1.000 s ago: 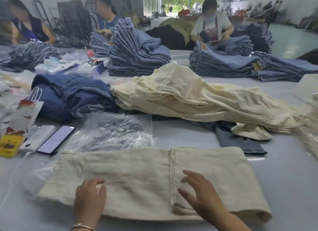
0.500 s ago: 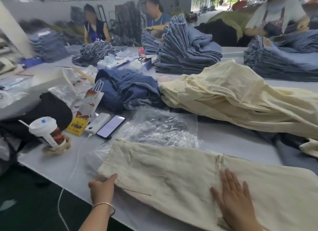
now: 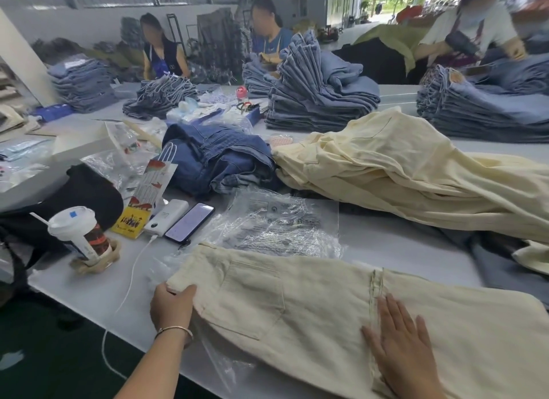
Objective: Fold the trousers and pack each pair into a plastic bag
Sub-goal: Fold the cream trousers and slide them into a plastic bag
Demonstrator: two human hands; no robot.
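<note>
A folded pair of cream trousers (image 3: 312, 303) lies flat on the grey table (image 3: 401, 244) in front of me. My left hand (image 3: 172, 308) grips its left end, thumb on top of the cloth. My right hand (image 3: 401, 342) presses flat on the trousers with straight fingers, just right of the fly seam. A clear plastic bag (image 3: 225, 366) lies under the trousers' near-left edge and hangs over the table edge. More clear plastic bags (image 3: 279, 226) lie stacked behind the trousers. A heap of unfolded cream trousers (image 3: 401, 173) spreads across the table further back.
A phone (image 3: 190, 222) and white power bank (image 3: 166, 217) lie left of the bags, with a lidded cup (image 3: 78, 235) near the table's left edge. Dark blue jeans (image 3: 219, 158) and stacks of folded jeans (image 3: 318, 92) sit behind. Several people work at the far side.
The view has swung left. My left hand slid to the trousers' left end and took hold of it; my right hand flattened beside the fly seam.
</note>
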